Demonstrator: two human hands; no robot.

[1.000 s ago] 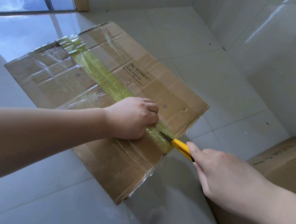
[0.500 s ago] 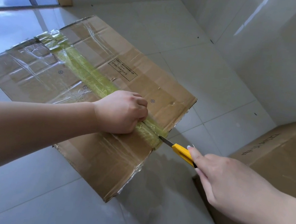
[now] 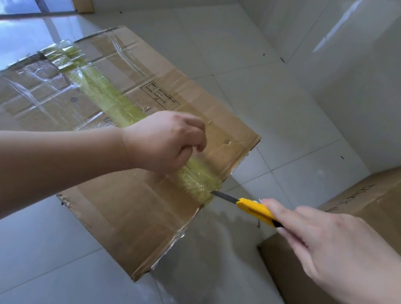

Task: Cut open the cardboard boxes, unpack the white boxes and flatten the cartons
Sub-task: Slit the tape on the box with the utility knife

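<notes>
The left hand [image 3: 166,144] was a tight fist on the tape a moment ago; now its fingers are loosely curled and lifting. The cardboard box [image 3: 121,144] lies on the floor [image 3: 18,267]. The right hand [image 3: 330,251] grips the yellow knife [image 3: 251,207], its blade touching the green tape [image 3: 197,180] at the box's edge.

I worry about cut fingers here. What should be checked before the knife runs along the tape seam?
1. Blade out: ok, the utility knife shows bare blade.
2. Tip on the seam: ok, it meets the yellow-green tape at the carton edge.
3. Right hand grip firm: ok, closed round the handle.
4. Left hand clear of the cutting line: not ok, it rests on the tape just ahead of the blade.
5. Carton steady: cannot tell.
</notes>
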